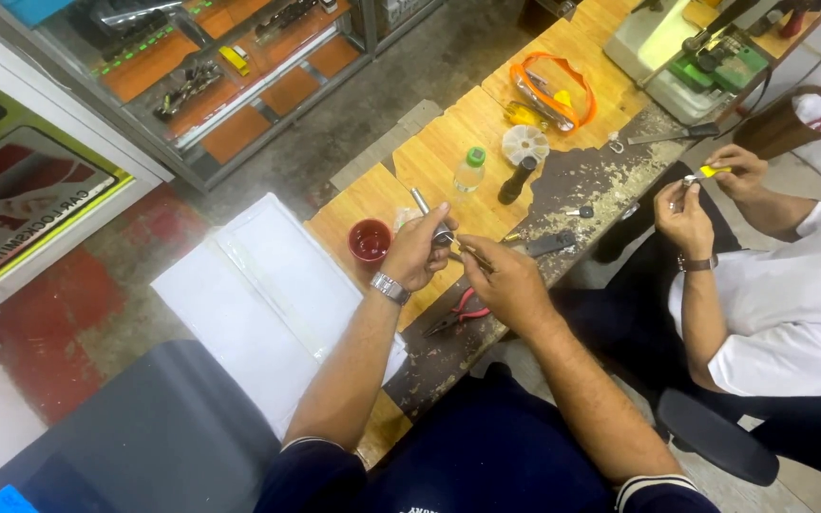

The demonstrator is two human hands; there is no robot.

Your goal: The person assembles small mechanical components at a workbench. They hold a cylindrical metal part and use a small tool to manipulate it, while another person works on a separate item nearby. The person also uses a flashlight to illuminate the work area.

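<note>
Metal cylinder (pixel 427 211) — pinched in left hand (pixel 417 252) fingers | right hand (pixel 508 280) grips thin pick (pixel 472 255)

Wooden workbench (pixel 448 152), worn dark along its near edge. Left hand (pixel 417 249), wristwatch on wrist, grips a small metal part (pixel 442 235); right hand (pixel 504 277) applies a thin tool (pixel 470 253) to it. On bench: 1 red cup (pixel 370 240), 1 green-capped bottle (pixel 469 170), red-handled pliers (pixel 458 314), orange goggles (pixel 553 90). A co-worker's 2 hands (pixel 705 195) work nearby.

Navy short sleeves, white-striped cuffs, silver wristwatch (pixel 390 288).
</note>
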